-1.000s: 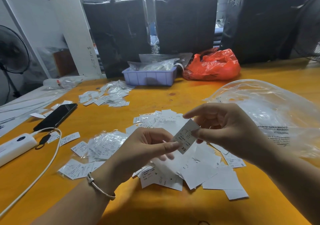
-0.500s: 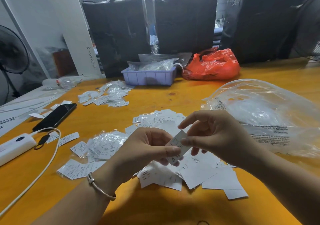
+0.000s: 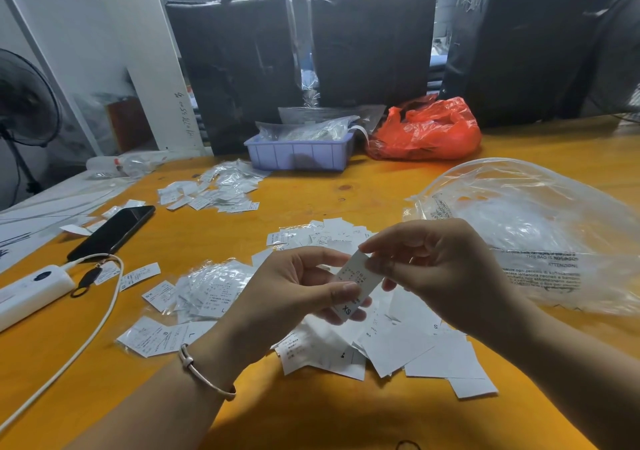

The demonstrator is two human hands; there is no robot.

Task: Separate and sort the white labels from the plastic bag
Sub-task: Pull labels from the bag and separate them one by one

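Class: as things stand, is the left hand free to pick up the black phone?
Probably not yet: the left hand is pinching the XS label. Nothing blocks the path to the phone.

Bare forearms, no sleeves; thin metal bangle with small bead on left wrist.

A broad orange-yellow wooden table fills the foreground. Along its far edge stand three tall bundles wrapped in black plastic film, with dim grey space between them. At left, a slanted white pillar rises beside a pale wall, and a black standing fan sits at the left edge. The light is soft and even.
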